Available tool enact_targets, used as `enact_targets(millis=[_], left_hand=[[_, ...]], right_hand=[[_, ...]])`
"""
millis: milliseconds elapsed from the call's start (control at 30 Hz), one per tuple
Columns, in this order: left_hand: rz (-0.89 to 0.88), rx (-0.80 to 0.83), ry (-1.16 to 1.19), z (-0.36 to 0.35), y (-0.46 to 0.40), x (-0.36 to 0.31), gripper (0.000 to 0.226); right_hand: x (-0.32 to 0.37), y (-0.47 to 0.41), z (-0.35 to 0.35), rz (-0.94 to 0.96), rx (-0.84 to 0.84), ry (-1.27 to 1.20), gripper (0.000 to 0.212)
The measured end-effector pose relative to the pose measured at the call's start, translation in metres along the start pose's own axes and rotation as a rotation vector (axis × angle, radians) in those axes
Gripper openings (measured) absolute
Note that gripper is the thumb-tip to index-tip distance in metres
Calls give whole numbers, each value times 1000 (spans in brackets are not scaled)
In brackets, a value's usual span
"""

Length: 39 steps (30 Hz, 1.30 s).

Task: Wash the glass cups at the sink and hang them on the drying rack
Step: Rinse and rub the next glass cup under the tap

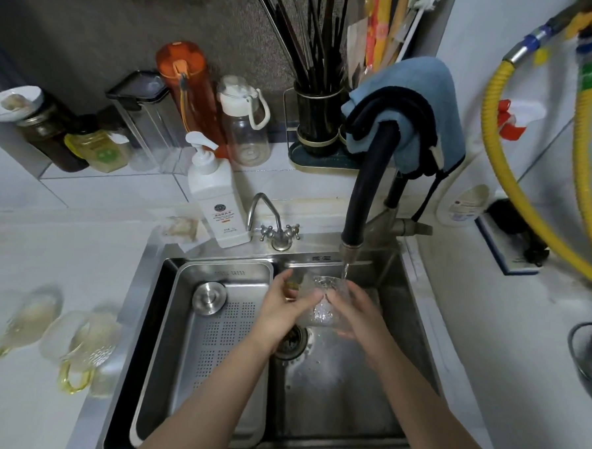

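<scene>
A clear glass cup [323,303] is held over the steel sink [398,332], under water running from the black faucet [360,207]. My left hand [283,313] grips its left side, thumb and fingers around the rim. My right hand [355,313] wraps the cup's right side from behind. Two more glass cups with yellow handles lie on the white counter at left, one [86,343] close to the sink and another [19,316] by the frame's edge. No drying rack is visible.
A perforated steel drain tray [218,364] fills the sink's left half. A white soap pump bottle [217,199] and a small chrome tap [270,223] stand behind the sink. Bottles, jars and a chopstick holder [315,119] line the back. Yellow hoses [516,187] hang right.
</scene>
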<state>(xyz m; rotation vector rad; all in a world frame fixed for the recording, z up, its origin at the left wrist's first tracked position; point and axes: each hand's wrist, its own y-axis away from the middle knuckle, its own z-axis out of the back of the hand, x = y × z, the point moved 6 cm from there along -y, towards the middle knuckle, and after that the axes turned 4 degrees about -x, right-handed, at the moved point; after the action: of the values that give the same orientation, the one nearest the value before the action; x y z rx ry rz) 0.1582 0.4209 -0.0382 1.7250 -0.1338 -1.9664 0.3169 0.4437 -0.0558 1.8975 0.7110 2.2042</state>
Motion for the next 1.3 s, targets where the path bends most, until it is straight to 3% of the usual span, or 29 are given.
enact_targets(millis=[100, 167, 333, 400, 567, 667, 800, 867, 967, 1167, 1300], left_hand=[[-57, -105, 12, 2, -6, -11, 87], [-101, -153, 33, 3, -7, -15, 87], [-201, -149, -8, -4, 7, -15, 110], [-231, -122, -85, -6, 11, -19, 106], [-175, -112, -45, -2, 1, -25, 66], [-149, -111, -36, -4, -6, -27, 50], [-96, -92, 10, -17, -8, -26, 66], [-68, 1, 54, -27, -2, -28, 73], [-74, 121, 102, -42, 11, -28, 103], [-41, 18, 257, -30, 0, -39, 79], [-34, 122, 308, -32, 6, -33, 91]], right_hand=[[7, 5, -3, -27, 15, -127, 64], [7, 5, -6, -43, 33, -184, 60], [12, 11, -15, -101, 9, -302, 35], [12, 12, -15, -109, 23, -306, 27], [9, 12, -4, -61, -1, -260, 29], [16, 16, 5, 17, -54, -190, 19], [29, 21, 17, 69, -103, -126, 15], [37, 21, 20, 97, -120, -154, 17], [53, 19, 23, 153, -156, -168, 19], [74, 17, 6, 281, 79, 7, 15], [70, 11, 9, 295, -10, 17, 17]])
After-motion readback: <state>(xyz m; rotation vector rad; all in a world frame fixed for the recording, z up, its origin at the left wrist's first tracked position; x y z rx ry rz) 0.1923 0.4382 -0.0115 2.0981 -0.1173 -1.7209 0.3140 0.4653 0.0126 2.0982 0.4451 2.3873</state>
